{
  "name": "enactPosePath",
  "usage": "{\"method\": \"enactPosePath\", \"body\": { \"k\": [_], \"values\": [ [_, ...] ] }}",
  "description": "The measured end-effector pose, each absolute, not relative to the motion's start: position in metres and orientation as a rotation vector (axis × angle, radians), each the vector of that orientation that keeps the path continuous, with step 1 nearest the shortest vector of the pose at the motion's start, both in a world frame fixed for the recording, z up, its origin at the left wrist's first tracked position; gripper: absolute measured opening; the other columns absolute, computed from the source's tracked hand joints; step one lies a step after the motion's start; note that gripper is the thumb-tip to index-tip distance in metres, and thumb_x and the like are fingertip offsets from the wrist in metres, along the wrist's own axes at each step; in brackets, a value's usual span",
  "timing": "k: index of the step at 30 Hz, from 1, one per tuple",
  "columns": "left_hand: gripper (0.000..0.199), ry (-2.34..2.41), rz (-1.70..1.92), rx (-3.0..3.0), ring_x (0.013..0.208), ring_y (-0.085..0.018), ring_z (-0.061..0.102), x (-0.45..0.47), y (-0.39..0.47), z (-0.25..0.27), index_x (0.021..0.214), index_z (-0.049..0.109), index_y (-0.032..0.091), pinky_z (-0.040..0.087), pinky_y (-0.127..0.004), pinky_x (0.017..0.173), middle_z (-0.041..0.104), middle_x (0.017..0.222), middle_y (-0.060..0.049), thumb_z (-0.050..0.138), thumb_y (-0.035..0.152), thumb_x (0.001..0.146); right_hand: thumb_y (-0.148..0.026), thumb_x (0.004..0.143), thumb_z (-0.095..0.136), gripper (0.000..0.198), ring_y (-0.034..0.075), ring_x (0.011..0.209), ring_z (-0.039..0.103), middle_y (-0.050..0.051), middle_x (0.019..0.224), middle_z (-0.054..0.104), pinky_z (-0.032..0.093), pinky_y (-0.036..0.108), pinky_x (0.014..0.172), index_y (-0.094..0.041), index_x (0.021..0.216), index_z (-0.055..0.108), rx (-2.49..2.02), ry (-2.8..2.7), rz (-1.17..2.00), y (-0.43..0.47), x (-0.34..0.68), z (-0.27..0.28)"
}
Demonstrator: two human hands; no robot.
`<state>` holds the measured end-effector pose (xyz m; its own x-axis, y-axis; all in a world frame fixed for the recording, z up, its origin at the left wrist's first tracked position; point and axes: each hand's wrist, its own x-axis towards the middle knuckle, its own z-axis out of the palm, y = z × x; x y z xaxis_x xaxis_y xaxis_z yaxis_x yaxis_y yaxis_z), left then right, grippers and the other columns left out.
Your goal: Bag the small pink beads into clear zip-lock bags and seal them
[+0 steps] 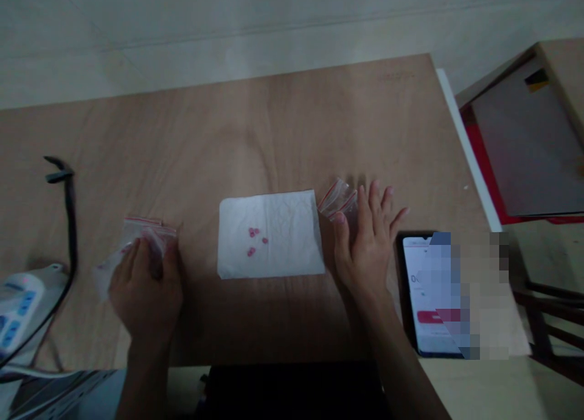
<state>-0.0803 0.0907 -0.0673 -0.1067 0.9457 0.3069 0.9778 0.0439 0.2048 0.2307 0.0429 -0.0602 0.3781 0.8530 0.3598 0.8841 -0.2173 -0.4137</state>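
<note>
My left hand (pixel 146 289) is closed over a small pile of clear zip-lock bags (pixel 143 225) with red seal lines, its fingertips curled down into the plastic. Small reddish bits seem to show through these bags. Between my hands lies a white paper sheet (pixel 287 237), and several small dark-pink pieces (pixel 252 232) rest on its left half. My right hand (pixel 367 250) is spread flat just right of the paper, thumb and fingers apart. More clear zip-lock bags (pixel 338 196) lie beside and partly under its thumb and fingers.
A phone (pixel 429 292) with a lit screen lies right of my right wrist, partly blurred out. At the left stand a white power strip (pixel 27 304) and a black cable (pixel 70 225). The wooden table (pixel 292 134) ends at a wall; an open-sided cabinet (pixel 529 134) stands off its right edge.
</note>
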Motion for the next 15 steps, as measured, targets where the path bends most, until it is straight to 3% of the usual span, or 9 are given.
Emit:
{"method": "enactPosePath", "body": {
  "k": [4,8,10,15],
  "values": [
    [0.029,-2.111,-0.597,-2.148,0.116,-0.036,0.062,-0.072,0.090,-0.058,0.108,0.065,0.013,0.048,-0.057,0.100,0.070,0.118,-0.014,0.048,0.032,0.093,-0.031,0.098,0.042,0.052,0.034,0.148,0.019,0.021,0.152,0.039,0.011,0.068,0.115,-0.012,0.147,0.038,-2.020,-1.522,-0.086,0.040,0.233,-0.059],
    [0.031,-2.010,-0.598,-2.227,0.114,-0.033,0.063,-0.071,0.085,-0.042,0.117,0.063,0.015,0.047,-0.054,0.099,0.069,0.119,-0.017,0.043,0.021,0.094,-0.028,0.097,0.045,0.054,0.034,0.149,0.018,0.019,0.155,0.036,0.011,0.069,0.114,-0.015,0.148,0.036,-1.940,-1.549,-0.130,0.036,0.233,-0.055],
    [0.031,-2.000,-0.658,-2.154,0.111,-0.032,0.064,-0.071,0.081,-0.038,0.117,0.064,0.016,0.047,-0.052,0.096,0.069,0.117,-0.017,0.047,0.023,0.094,-0.026,0.096,0.046,0.053,0.034,0.149,0.017,0.018,0.156,0.034,0.013,0.068,0.114,-0.016,0.147,0.038,-1.881,-1.533,-0.182,0.034,0.230,-0.053],
    [0.025,-2.111,-0.608,-2.012,0.089,-0.027,0.065,-0.066,0.075,-0.045,0.096,0.074,0.021,0.043,-0.045,0.085,0.076,0.100,-0.009,0.056,0.036,0.092,-0.021,0.094,0.052,0.051,0.033,0.148,0.020,0.014,0.156,0.036,0.016,0.066,0.115,-0.020,0.144,0.044,-1.801,-1.544,-0.216,0.027,0.212,-0.043]
  ]
}}
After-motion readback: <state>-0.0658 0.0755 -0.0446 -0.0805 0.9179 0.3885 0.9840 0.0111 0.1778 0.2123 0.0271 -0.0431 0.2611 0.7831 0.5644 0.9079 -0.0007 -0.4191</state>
